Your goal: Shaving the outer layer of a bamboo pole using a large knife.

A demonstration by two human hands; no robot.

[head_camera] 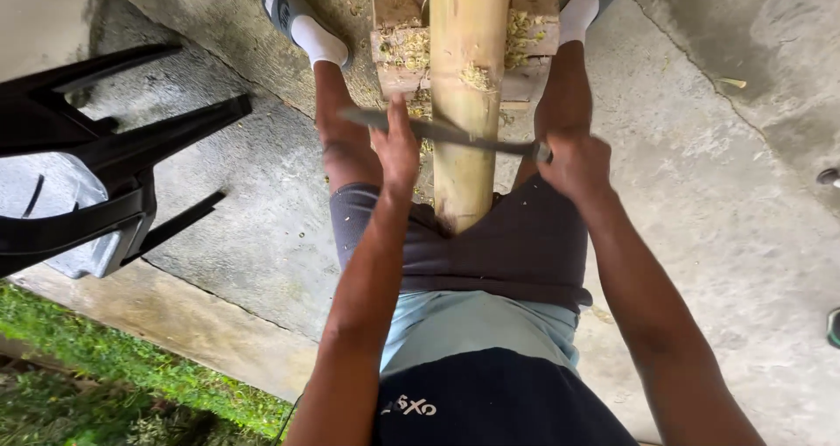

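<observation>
A thick pale bamboo pole (466, 70) runs from my lap away over a wooden block (395, 39) littered with shavings. A long dark blade (455, 134) lies across the pole. My right hand (576, 162) is closed around its handle on the right side. My left hand (395, 144) presses with spread fingers on the blade's back, left of the pole. I sit with my legs either side of the pole, in dark shorts, white socks and sandals.
A black plastic chair (96, 162) lies tipped over at the left on the concrete floor (717, 201). Grass (105, 376) borders the slab at the lower left. Shavings are scattered near the block.
</observation>
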